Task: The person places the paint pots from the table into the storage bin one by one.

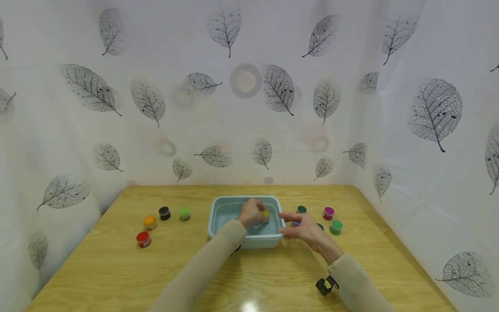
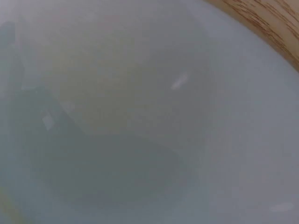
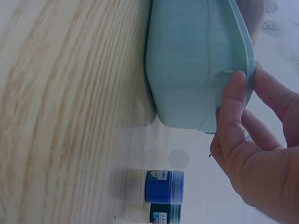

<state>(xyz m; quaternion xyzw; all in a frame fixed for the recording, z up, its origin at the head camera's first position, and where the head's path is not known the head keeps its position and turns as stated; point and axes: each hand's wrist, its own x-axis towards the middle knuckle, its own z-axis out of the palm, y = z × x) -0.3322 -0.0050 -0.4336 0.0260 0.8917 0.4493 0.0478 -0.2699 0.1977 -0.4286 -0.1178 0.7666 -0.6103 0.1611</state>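
Observation:
A pale blue-green plastic basin (image 1: 222, 244) stands on the table. Inside it, my left hand (image 1: 251, 213) has its fingertips on a small jar with a yellow lid (image 1: 265, 214), apparently pinching it. In the left wrist view the basin wall (image 2: 243, 116) fills nearly everything, so those fingers are hidden there. At the basin's right end, my right hand (image 1: 306, 232) pinches the rim; the right wrist view shows that hand (image 3: 257, 154) with thumb and fingers on either side of the edge. A blue jar (image 3: 159, 186) sits just beyond the basin, beside a dark green jar (image 3: 160, 213).
Left of the basin are red (image 1: 144, 239), orange (image 1: 150, 222), black (image 1: 164, 213) and light green (image 1: 185, 213) jars. On the right are purple (image 1: 328, 212), green (image 1: 335, 227) and dark green (image 1: 301, 209) jars. A leaf-patterned curtain (image 1: 249, 125) surrounds the table.

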